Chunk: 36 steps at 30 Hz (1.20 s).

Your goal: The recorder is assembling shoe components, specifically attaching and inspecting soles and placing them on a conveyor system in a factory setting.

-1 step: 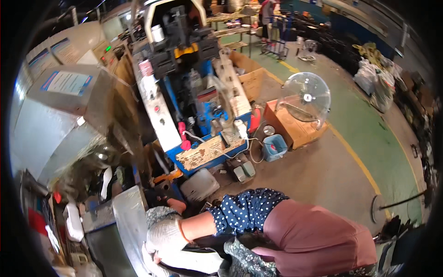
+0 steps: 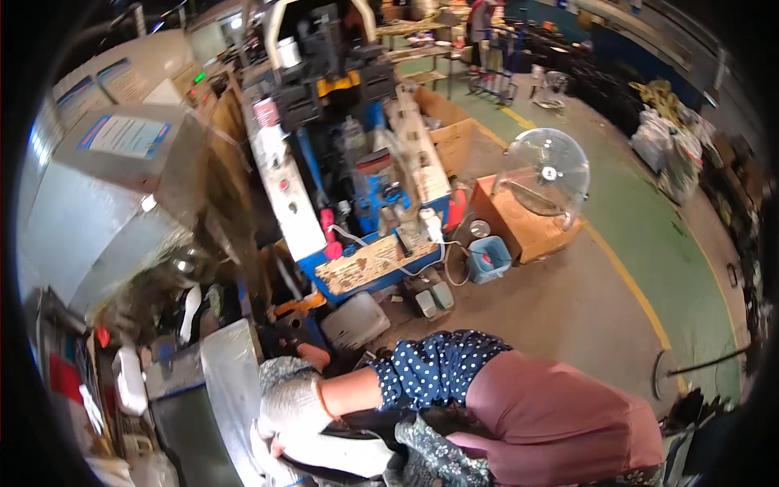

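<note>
Metal sheet (image 2: 231, 381), grey and bent, stood low at the left of the head view, its right edge running down past the person's gloved hand (image 2: 294, 398). That hand, in a pale knit glove, lay against the sheet's edge, the fingers curled toward it; whether the grip was clamped on the metal or only rested there could not be told. Which of the two hands it was could not be told either, since the spotted sleeve (image 2: 430, 369) came in from the right and crossed the body. A second pale shape (image 2: 341, 454) lay just below the glove, too unclear to name as the other hand.

Room was tight on the left: a large grey cabinet (image 2: 105, 211) bulked above the sheet, and clutter filled the gap between them. Straight ahead rose a blue machine (image 2: 365, 187) with a worn wooden board (image 2: 369, 264) along its front lip and grey foot pedals (image 2: 430, 299) on the floor just beneath. To the right the concrete floor (image 2: 560, 308) opened out, edged by a yellow line (image 2: 625, 280) with green paint beyond. A wire-caged fan (image 2: 544, 178) sat on a brown box (image 2: 523, 223), beside a small blue tub (image 2: 491, 260).
</note>
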Tool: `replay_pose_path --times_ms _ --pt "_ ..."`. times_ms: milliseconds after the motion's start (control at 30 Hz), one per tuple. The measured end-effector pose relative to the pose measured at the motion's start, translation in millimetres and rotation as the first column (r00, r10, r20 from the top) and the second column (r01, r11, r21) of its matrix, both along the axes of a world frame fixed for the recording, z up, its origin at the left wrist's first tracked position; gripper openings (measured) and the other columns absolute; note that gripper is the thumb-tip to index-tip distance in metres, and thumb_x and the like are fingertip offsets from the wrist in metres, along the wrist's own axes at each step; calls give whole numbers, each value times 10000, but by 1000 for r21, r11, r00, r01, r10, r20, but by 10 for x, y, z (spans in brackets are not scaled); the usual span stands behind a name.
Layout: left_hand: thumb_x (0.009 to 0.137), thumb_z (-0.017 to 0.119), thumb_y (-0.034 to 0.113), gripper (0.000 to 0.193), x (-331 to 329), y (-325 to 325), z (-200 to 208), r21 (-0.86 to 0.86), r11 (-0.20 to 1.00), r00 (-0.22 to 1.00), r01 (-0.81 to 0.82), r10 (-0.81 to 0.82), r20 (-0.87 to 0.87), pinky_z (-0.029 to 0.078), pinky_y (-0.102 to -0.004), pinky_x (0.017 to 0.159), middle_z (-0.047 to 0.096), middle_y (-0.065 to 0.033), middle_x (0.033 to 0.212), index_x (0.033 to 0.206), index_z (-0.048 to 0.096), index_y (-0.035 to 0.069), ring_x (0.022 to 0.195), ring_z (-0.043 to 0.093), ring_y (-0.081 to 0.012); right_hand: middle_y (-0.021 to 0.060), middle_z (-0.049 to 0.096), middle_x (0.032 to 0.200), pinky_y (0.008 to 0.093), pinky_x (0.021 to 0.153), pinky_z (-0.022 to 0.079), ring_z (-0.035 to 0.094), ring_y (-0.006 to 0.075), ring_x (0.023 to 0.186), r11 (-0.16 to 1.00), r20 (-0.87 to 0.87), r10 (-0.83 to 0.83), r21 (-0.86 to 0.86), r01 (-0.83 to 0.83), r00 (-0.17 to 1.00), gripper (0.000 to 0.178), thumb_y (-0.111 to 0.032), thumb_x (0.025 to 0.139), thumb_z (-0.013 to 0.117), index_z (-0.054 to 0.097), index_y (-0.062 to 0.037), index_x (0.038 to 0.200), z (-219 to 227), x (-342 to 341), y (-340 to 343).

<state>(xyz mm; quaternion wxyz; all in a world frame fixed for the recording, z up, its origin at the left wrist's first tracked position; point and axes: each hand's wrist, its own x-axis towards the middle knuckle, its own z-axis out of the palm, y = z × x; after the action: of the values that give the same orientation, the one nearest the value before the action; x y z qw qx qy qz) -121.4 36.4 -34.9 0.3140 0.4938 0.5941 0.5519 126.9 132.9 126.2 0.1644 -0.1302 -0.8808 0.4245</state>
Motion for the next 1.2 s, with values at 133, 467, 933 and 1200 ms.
replay_pose_path --times_ms 133,467,933,1200 --pt "1075 377 370 542 646 -114 658 16 977 948 -212 202 245 379 -375 1112 565 -142 1378 1409 503 -39 1285 512 -247 204 720 1050 384 829 530 701 312 989 959 -80 -169 -244 145 982 405 -339 935 654 684 -85 1249 -298 62 -170" --pt "887 663 101 454 696 -106 1300 -109 994 997 12 -3 76 487 -284 918 633 -73 1126 1311 545 -9 1039 584 -147 84 728 987 330 788 557 677 176 855 419 54 -372 -881 220 927 417 -406 1018 590 678 2 1016 -833 359 -211" --pt "844 651 -12 452 771 -167 1041 -152 986 974 -74 104 203 505 -289 897 630 -80 1066 1274 514 -6 982 609 -150 135 674 775 427 640 543 695 299 734 743 154 -461 606 285 874 353 -354 998 526 608 -11 978 -527 -127 -520" --pt "869 620 -4 468 722 -209 926 -166 986 999 -35 37 6 497 -283 924 621 -76 1157 1323 508 -10 1043 608 -162 211 688 1073 375 1010 452 658 267 1027 923 212 -133 -329 199 968 584 -461 1086 338 623 26 1237 -1001 604 -446"
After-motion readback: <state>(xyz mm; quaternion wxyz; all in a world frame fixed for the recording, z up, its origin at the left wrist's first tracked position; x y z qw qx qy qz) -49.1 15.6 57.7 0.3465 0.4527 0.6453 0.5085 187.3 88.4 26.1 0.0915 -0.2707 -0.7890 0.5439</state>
